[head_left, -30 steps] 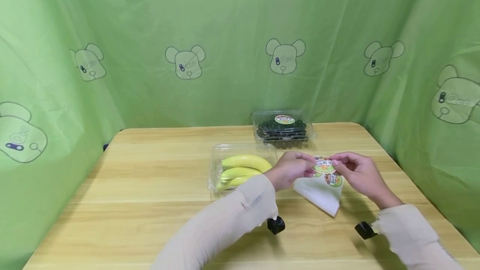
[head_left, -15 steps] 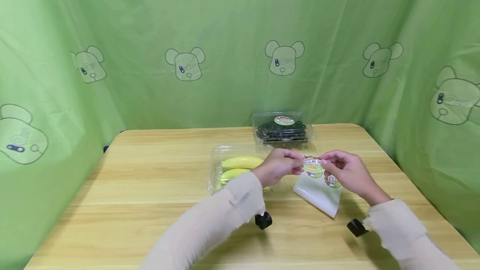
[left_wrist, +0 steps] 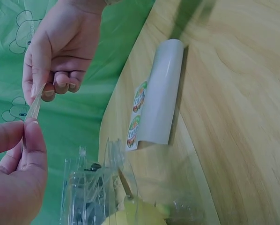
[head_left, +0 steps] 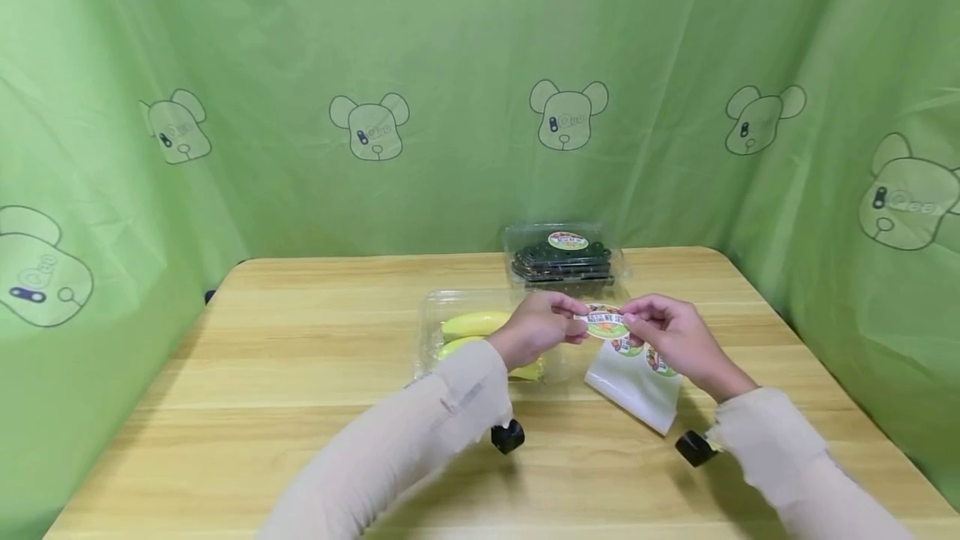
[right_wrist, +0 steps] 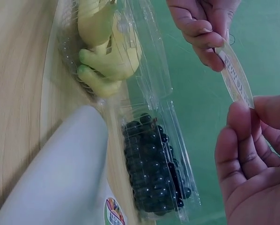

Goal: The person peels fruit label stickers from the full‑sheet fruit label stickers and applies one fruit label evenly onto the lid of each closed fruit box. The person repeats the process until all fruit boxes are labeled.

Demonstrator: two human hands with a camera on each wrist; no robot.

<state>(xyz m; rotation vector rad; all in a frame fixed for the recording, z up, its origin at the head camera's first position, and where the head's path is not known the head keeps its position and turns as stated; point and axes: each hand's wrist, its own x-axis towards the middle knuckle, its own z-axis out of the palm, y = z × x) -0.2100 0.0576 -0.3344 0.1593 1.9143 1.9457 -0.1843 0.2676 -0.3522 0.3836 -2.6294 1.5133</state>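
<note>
Between my two hands an oval fruit sticker [head_left: 604,322] is held up above the table. My left hand [head_left: 542,327] pinches its left end, and my right hand [head_left: 675,337] pinches its right end. In the right wrist view the sticker [right_wrist: 236,77] is seen nearly edge-on. Below lies a white sticker sheet [head_left: 633,386], curled over, with more oval stickers on it. Left of it a clear plastic box [head_left: 435,307] holds yellow bananas [head_left: 474,324]; my left hand and sleeve partly cover them.
At the back stands a clear box [head_left: 618,261] of dark grapes [right_wrist: 151,164] with an oval sticker [head_left: 567,241] on its lid. The wooden table [head_left: 285,340] is enclosed by green curtains [head_left: 465,40]. Black wrist devices [head_left: 507,437] hang under both sleeves.
Both hands have moved left together with the sticker, away from above the sheet and toward the banana box. The boxes and the sheet stay in place.
</note>
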